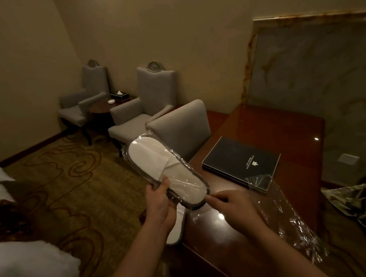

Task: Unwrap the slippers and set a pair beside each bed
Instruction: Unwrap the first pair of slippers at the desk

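While the left hand (160,200) grips the plastic-wrapped slipper pair (167,171) over the desk's (262,125) near-left corner, the right hand's (231,206) fingertips pinch the wrap at the heel. Unwrapping is in hand; next, the film likely needs peeling off.

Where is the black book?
In the head view, the black book lies on the wooden desk, right of the wrapped slipper, beside the empty plastic wrapper.

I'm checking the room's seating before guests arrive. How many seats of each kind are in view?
Grey high-backed armchairs: 2
Grey desk chair, pushed up to the wooden desk: 1
Total: 3
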